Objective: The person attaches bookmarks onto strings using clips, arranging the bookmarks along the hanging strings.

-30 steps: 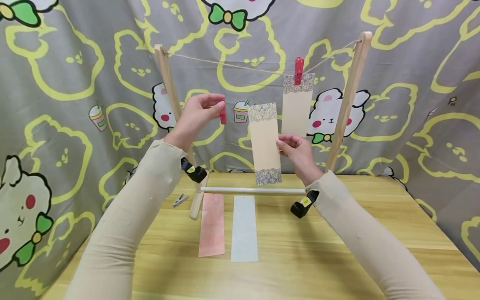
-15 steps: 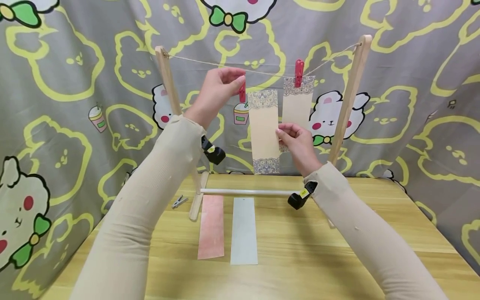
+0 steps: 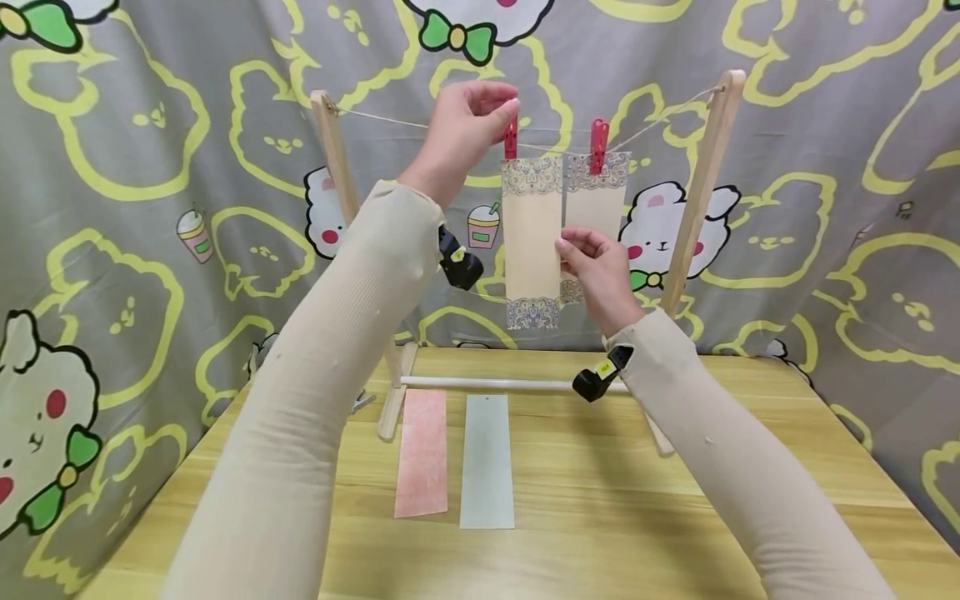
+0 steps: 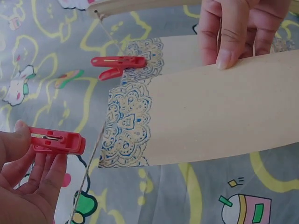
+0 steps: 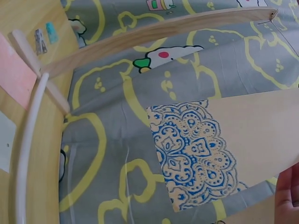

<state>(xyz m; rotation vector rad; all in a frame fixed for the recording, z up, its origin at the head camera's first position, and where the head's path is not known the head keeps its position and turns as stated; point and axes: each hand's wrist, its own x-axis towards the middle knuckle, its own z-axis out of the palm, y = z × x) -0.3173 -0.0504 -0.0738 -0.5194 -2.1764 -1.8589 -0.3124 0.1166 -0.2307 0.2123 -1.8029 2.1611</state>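
Between thumb and fingers, my left hand (image 3: 468, 129) pinches a red clothespin (image 4: 56, 141) by its handles, up at the string (image 3: 390, 122). The left wrist view shows a gap between that clothespin and the card's top edge. My right hand (image 3: 598, 271) holds a cream bookmark card (image 3: 531, 242) by its right edge; the card hangs upright with blue lace print at both ends. Just behind it to the right, a second cream card (image 3: 595, 208) is clipped on the string by another red clothespin (image 3: 598, 146).
Two wooden posts (image 3: 705, 179) carry the string, with a white rod (image 3: 487, 383) low between them. On the table (image 3: 585, 533) lie a pink card (image 3: 422, 454) and a pale blue card (image 3: 487, 467). A grey clothespin (image 5: 41, 42) and a teal clothespin (image 5: 51, 32) lie by the left foot.
My left hand has moved up and right with the red clothespin, from left of the card to above its top. My right hand has raised the card toward the string.
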